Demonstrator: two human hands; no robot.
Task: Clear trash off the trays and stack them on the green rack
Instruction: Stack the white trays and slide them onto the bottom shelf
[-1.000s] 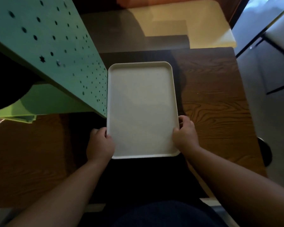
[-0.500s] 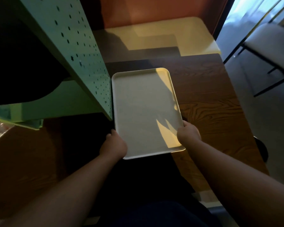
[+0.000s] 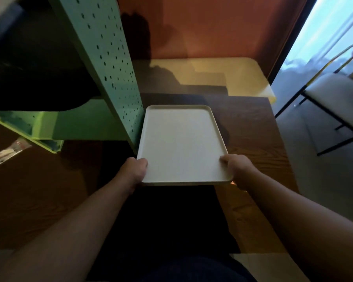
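The left hand (image 3: 135, 169) and right hand (image 3: 235, 167) grip the near corners of the bare cream tray (image 3: 181, 145), its long axis running far, with the green rack (image 3: 110, 64) just left.

Beyond our hands we see a dark wood table (image 3: 253, 139), a rust-red wall (image 3: 212, 27), and to their right a white-seated chair (image 3: 338, 94) by bright daylight.

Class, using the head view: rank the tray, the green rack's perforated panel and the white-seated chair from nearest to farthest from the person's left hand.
1. Tray: held at its near left corner by the left hand.
2. Perforated panel: just beyond, to the left.
3. Chair: far right, past the table.
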